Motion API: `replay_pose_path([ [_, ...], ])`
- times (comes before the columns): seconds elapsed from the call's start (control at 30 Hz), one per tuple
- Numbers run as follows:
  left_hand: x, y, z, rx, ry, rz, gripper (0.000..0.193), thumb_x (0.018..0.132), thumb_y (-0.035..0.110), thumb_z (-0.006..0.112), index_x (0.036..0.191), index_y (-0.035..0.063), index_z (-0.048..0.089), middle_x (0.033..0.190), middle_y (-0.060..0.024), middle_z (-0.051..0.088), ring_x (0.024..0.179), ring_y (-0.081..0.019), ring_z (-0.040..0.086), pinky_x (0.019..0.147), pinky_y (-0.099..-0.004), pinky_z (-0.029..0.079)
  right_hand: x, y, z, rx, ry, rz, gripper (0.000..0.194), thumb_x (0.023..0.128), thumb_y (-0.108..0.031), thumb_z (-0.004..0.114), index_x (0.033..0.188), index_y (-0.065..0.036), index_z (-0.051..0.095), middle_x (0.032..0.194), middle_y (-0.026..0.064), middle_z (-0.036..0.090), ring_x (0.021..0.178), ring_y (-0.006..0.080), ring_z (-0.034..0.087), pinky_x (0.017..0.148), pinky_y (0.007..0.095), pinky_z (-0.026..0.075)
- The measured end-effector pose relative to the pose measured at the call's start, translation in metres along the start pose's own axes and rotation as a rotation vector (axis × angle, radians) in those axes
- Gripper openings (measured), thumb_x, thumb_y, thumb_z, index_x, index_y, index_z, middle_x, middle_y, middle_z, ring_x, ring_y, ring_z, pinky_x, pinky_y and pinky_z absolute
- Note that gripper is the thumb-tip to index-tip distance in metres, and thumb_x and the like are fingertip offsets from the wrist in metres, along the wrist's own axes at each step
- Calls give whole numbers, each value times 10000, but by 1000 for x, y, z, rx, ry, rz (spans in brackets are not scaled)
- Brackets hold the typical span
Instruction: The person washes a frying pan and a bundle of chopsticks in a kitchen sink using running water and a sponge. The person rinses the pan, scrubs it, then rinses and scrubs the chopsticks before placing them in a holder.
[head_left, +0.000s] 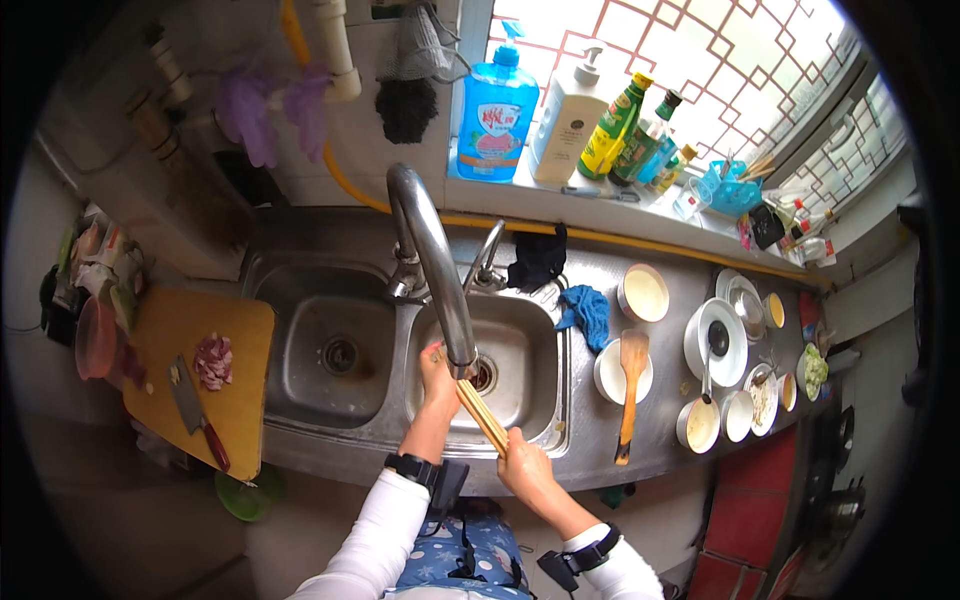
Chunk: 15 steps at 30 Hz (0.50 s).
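Observation:
A bundle of wooden chopsticks slants over the front of the right sink basin. My right hand is closed around its lower end, near the counter's front edge. At the upper end, my left hand grips the bundle just beneath the spout of the curved metal faucet. The spout partly hides the fingers of that hand. Whether water is running is hard to tell. The basin's drain shows behind the spout.
Left of the empty-looking left basin, a cutting board holds a cleaver and chopped meat. Rightward are a blue cloth, a wooden spatula across a white bowl, and several dishes. Bottles, including blue detergent, line the windowsill.

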<state>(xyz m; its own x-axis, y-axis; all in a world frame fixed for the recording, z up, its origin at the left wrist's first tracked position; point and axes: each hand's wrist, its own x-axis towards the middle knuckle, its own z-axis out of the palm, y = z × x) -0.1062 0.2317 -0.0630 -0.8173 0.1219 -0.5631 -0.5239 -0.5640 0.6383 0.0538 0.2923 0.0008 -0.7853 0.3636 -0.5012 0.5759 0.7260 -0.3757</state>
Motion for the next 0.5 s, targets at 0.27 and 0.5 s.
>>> replay_pose_path([
  [0.27,-41,-11,-20,115,-373,-505,100,865,93,574,887,50,487,635,-30,499,514,-135,506,495,-269,460,47,4,-49,404,-420,-193,572,740,-355,728,1081,70,557,763,114,635,764,168,619,685,296,493],
  [0.5,-31,13,-44,145,-458,-719,60,879,81,544,875,39,501,715,-42,514,596,-145,534,571,-303,506,129,-78,-231,650,343,-534,376,805,-166,683,1086,19,515,815,53,581,757,114,552,656,256,469],
])
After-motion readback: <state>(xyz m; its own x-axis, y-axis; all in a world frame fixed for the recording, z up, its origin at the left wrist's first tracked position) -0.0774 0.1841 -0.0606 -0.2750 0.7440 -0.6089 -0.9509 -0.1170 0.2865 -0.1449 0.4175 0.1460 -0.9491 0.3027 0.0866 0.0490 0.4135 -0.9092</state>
